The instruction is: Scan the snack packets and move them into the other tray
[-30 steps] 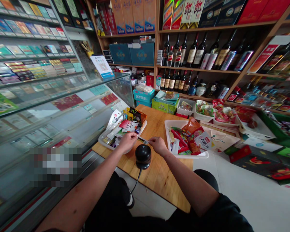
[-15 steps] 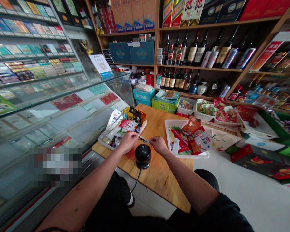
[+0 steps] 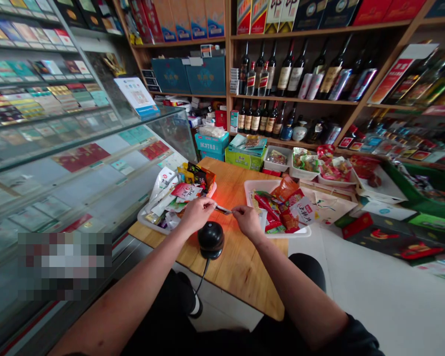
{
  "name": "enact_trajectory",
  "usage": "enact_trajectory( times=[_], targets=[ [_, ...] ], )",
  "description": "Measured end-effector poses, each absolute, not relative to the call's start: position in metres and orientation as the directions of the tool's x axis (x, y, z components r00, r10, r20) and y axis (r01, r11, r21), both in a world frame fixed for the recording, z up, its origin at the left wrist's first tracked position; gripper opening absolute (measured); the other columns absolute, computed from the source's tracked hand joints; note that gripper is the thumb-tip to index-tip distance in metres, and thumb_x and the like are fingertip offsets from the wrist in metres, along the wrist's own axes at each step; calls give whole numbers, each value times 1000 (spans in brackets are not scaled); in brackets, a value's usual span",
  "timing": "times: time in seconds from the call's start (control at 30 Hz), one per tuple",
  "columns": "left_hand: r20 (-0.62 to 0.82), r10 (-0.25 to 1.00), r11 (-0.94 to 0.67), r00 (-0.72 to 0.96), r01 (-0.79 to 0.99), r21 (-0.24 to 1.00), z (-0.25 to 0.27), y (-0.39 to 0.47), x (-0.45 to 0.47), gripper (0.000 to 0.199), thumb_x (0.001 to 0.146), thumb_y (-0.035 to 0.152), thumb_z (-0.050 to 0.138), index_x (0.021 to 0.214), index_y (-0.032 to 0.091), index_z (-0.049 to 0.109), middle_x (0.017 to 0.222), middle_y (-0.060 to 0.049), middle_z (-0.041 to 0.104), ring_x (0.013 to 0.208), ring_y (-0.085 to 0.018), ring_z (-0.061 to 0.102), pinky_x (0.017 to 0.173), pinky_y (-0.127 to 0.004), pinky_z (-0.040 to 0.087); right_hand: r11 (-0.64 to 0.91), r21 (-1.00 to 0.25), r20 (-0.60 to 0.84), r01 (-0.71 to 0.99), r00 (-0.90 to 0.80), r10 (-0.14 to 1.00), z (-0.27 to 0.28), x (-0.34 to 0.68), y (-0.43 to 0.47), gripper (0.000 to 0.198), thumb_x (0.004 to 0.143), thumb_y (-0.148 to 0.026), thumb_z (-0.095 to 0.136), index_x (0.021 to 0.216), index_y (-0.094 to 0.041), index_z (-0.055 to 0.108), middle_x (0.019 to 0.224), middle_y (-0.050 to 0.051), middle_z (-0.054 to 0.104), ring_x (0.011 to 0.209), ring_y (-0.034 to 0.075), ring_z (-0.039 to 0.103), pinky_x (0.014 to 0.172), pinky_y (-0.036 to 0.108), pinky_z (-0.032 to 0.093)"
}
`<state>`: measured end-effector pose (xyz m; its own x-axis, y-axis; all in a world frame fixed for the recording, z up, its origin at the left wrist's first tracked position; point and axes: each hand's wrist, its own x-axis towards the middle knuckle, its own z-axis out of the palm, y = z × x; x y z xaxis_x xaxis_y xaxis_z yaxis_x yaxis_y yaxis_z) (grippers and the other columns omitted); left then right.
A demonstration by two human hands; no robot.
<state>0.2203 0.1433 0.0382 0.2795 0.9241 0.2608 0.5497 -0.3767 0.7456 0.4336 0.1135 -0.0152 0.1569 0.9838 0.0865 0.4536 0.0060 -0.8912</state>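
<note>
Left grip [image 3: 197,213] and right grip [image 3: 248,221] pinch a thin item [image 3: 223,209] — forearms [image 3: 141,279] extended, angled inward.

packet [image 3: 223,210] print illegible, far-right bottles [image 3: 424,76] blurred

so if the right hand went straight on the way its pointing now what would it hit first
Past the thin packet it is pinching, the right hand would probably meet the left hand at the packet's other end, though depth is hard to judge from one view.
</note>
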Motion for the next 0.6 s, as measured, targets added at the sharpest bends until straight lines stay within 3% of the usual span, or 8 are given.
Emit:
enact_trajectory(
  times=[0.47,0.6],
  targets=[
    [184,810,-473,557,435,766,30,118,345,21,92,24,58,90,20,79,92,-8,79,86,-24,72,80,-35,51,-136,-950,23,283,495,869,-28,542,59,36,79,-42,61,98,-16,75,77,6,72,65,18,62,60,27,46],
    [143,813,-412,564,386,825,14,114,371,28,89,20,62,114,20,75,105,-8,79,94,-23,74,84,-33,55,-161,-942,44,296,583,812,-35,565,51,43,79,-46,62,108,-16,74,87,8,75,74,21,67,66,30,50]
  ],
)
